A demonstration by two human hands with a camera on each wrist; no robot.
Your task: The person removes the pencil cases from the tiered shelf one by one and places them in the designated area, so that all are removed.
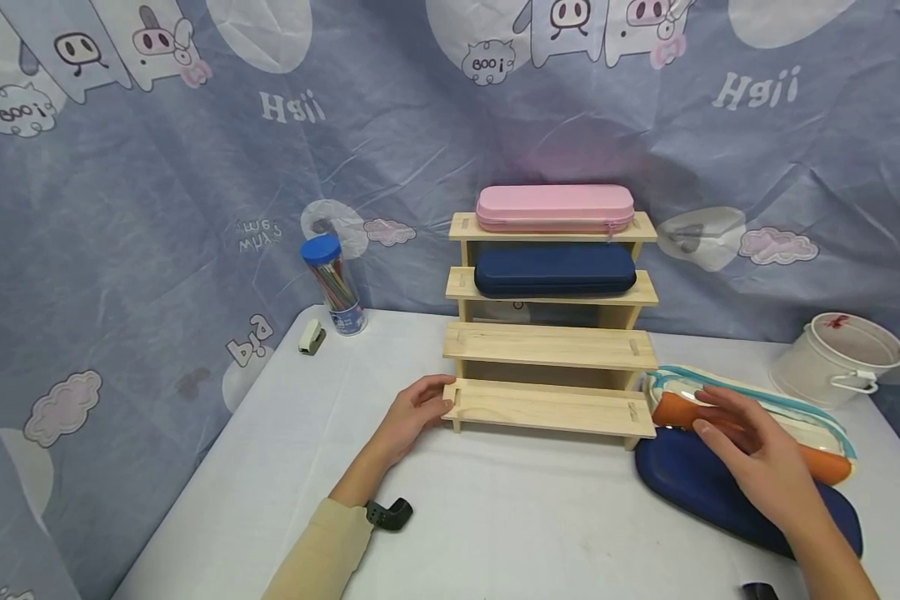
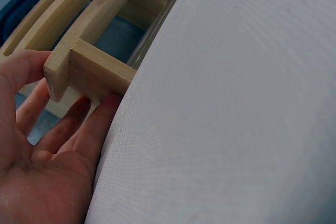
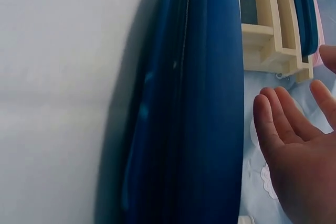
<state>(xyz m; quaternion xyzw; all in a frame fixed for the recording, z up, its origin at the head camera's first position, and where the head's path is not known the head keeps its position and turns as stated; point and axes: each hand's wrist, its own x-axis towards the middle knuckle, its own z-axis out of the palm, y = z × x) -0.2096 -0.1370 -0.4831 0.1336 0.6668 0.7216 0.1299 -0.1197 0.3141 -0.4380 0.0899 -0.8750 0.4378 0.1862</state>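
Observation:
A stepped wooden rack (image 1: 551, 404) with several tiers stands on the white table. My left hand (image 1: 412, 415) grips the left end of its lowest tier; in the left wrist view, the thumb is at the board's end (image 2: 56, 77) and the fingers reach to the side panel below. On the right, my right hand (image 1: 765, 467) hovers with loosely bent fingers over a navy pencil case (image 1: 690, 475) and a cream-and-orange pencil case (image 1: 828, 462), holding nothing. The upper tiers bear a pink pencil case (image 1: 555, 206) and a dark blue pencil case (image 1: 555, 269).
Left of the rack stand a blue-lidded tube (image 1: 335, 287) of thin sticks and a small stapler (image 1: 312, 337). A white metal bucket (image 1: 836, 362) sits at the back right. Patterned grey-blue cloth (image 1: 390, 150) hangs behind and along the left side.

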